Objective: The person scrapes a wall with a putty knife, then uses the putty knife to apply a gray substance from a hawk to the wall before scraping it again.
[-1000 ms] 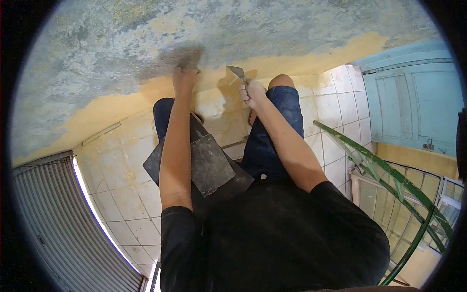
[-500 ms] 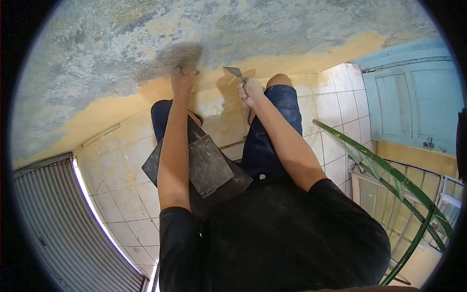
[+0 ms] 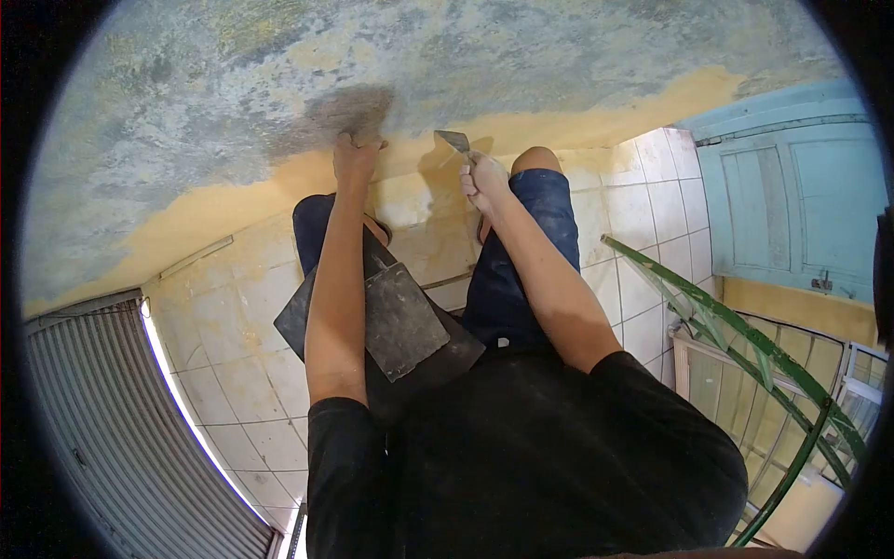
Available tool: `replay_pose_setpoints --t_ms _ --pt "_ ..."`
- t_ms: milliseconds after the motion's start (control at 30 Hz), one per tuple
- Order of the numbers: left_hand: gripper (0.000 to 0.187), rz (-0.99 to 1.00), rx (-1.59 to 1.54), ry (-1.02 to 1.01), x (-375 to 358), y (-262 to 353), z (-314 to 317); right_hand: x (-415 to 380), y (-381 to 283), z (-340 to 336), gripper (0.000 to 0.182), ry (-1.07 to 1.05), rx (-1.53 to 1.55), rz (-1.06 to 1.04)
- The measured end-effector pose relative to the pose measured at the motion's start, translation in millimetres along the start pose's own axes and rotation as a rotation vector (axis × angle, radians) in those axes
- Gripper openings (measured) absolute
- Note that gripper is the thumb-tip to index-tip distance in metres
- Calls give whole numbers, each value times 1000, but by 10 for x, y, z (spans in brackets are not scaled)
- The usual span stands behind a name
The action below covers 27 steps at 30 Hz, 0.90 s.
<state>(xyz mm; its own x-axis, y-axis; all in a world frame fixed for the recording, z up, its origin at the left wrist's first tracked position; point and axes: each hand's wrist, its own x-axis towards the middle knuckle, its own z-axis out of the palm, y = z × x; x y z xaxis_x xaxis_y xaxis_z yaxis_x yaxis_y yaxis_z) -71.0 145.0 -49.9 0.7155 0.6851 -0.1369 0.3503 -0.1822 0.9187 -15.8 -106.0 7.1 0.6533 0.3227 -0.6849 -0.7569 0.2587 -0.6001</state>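
My right hand point(image 3: 485, 183) is wrapped round the handle of a small pointed trowel point(image 3: 453, 141). The trowel's blade points up and left, close to the lower part of the wall point(image 3: 521, 70). To its left, my left hand point(image 3: 356, 160) is at the wall just below a darker patch point(image 3: 350, 110). Its fingers are curled away from view, with the thumb to the right; what they hold, if anything, is hidden. Across my lap lies a dark, flat rectangular piece point(image 3: 405, 321) on a larger dark sheet point(image 3: 294, 312), partly behind my left forearm.
Whitish floor tiles point(image 3: 247, 382) spread around my legs. A ribbed metal shutter point(image 3: 140, 438) stands at left. On the right are a light blue door point(image 3: 801, 200), a green metal frame point(image 3: 736, 321) and a barred pane point(image 3: 778, 359).
The trowel's blade has turned slightly in my right hand. Both hands sit a touch lower and further right in view; my left hand stays at the wall.
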Motion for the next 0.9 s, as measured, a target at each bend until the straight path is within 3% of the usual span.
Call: replay_pose_setpoints --t_ms 100,167,200,267,400,467,500,800,867,900 --pt "52 -39 -61 27 14 -21 48 113 24 -31 13 -18 -35 -11" --pt "32 -30 -32 -49 -16 36 18 68 48 -38 15 -34 5 -13" --pt "32 -26 -33 -44 14 21 21 24 28 -6 15 -40 4 -16" --pt "33 43 -116 -7 20 -44 55 -70 -7 24 14 -21 11 -24" --pt "35 -30 -69 -32 -40 68 25 154 37 -17 14 5 -25 -5" --pt "57 -41 -129 23 19 -47 54 121 55 -17 14 -16 0 -18" --pt "57 -38 -130 26 25 -38 47 77 47 4 14 -20 -1 -20" --pt "47 1 -128 24 -79 106 -33 78 42 -1 12 -9 36 -17" --pt "28 11 86 -45 -149 246 -80 -20 -8 26 11 -7 10 -29" --pt "28 9 87 -49 -158 247 -70 38 7 4 11 -3 11 -28"
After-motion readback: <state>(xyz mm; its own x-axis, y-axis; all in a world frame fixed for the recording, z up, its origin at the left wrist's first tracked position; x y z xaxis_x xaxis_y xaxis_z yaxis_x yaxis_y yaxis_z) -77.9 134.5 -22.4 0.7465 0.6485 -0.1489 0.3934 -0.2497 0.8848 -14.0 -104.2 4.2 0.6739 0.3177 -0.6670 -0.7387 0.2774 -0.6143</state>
